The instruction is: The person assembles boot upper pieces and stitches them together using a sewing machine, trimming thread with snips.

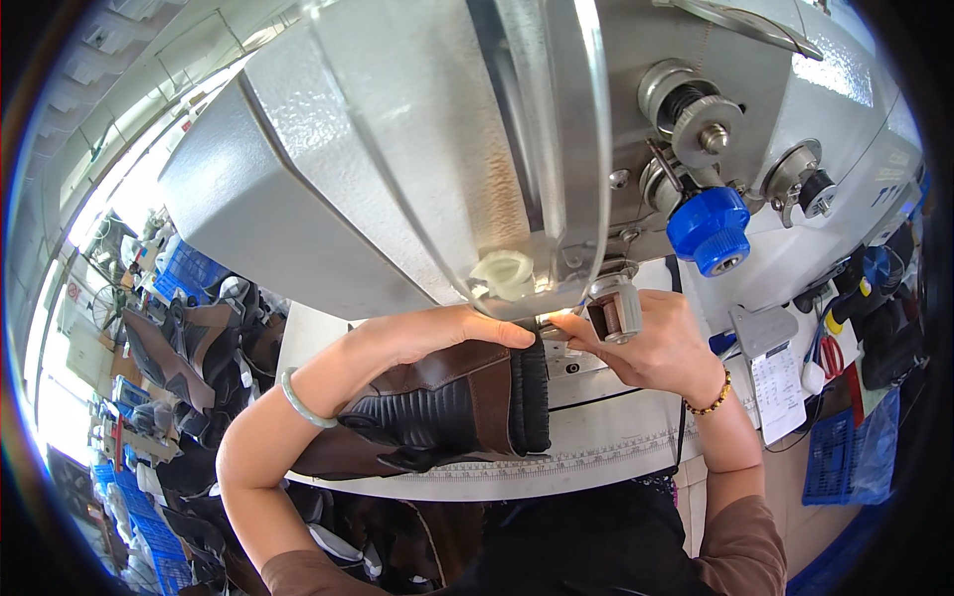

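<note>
A brown and black leather boot upper (427, 412) with a ribbed panel and a black padded edge lies on the white table of a sewing machine (368, 129). My left hand (447, 334) rests on its far side, thumb pressed along the dark edge; the other fingers are hidden behind leather and machine head. Close to the stitching area, my right hand (661, 343) is closed, with its fingertips reaching toward the padded edge. Whatever lies between those fingers does not show. A small metal roller fitting (614, 310) hangs in front of the right fingers.
A blue tension knob (708, 230) juts from the machine head. Scissors with red handles (829, 353) and a paper sheet (777, 392) are at the right. A blue crate (835, 457) stands below them. Several leather pieces (164, 353) are heaped at the left.
</note>
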The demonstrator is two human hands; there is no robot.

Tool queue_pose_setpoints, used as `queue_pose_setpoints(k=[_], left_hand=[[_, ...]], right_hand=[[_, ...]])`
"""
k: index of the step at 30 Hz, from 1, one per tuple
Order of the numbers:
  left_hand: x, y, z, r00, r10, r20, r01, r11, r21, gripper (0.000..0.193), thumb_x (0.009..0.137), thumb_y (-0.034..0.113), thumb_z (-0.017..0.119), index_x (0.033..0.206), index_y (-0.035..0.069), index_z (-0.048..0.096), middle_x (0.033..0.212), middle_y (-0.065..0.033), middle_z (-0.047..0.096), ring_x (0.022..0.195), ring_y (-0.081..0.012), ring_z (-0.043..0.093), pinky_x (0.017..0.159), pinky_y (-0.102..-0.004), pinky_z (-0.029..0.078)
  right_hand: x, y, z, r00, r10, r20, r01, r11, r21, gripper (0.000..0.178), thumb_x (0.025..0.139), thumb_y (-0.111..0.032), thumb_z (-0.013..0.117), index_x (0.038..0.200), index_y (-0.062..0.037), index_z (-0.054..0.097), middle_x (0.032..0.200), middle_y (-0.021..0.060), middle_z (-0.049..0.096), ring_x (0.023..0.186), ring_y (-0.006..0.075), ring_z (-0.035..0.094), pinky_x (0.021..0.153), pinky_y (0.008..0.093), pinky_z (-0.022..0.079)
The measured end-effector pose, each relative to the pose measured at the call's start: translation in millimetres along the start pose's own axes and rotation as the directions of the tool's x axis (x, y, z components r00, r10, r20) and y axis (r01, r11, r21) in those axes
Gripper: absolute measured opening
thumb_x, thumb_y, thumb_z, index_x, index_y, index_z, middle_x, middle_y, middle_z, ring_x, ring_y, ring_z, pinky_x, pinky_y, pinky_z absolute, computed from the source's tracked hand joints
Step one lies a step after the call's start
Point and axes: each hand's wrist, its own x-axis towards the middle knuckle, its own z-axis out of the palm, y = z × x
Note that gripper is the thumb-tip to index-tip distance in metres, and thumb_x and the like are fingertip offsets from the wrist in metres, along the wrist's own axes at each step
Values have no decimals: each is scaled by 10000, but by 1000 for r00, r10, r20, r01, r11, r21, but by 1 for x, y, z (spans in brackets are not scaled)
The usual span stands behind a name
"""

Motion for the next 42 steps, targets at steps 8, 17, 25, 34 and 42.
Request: queue_pose_setpoints(k=[8,17,25,34,42], left_hand=[[3,-6,-8,1000,10,-4,-10,997,75,664,769,470,673,1235,20,527,1243,-76,526,1153,-153,455,985,-255,317],[8,-16,-20,997,-64,-41,67,993,99,505,915,383,501,1249,4,514,1289,-97,504,1196,-155,443,997,-240,328],[-2,-23,-35,959,188,213,-241,937,255,576,958,399,357,1362,-11,324,1400,-130,357,1303,-243,314,1083,-378,264],[-16,-4,-4,987,-32,-156,30,999,-13,483,842,322,593,1203,5,530,1147,-74,565,1027,-111,506,889,-249,392],[-17,9,5,960,5,-281,6,999,35,439,775,273,724,1103,15,587,1075,-65,607,998,-126,557,881,-255,442]], right_hand=[[1,-6,-5,999,31,-31,-32,999,-38,237,708,-206,685,925,-150,610,695,-21,445,530,108,480,450,261,387],[2,1,6,996,71,-54,-70,997,22,165,713,-203,686,828,-132,590,707,-2,456,551,130,520,457,282,400],[-1,-5,-5,987,154,-49,-150,985,84,141,759,-215,679,847,-121,622,646,7,464,495,157,518,428,297,382],[0,-11,-11,974,222,-31,-217,967,131,154,773,-215,662,884,-111,636,614,8,480,458,160,508,391,295,351],[5,-13,-15,995,91,45,-89,995,-49,154,764,-197,635,885,-105,613,693,10,511,549,128,539,433,268,407]])
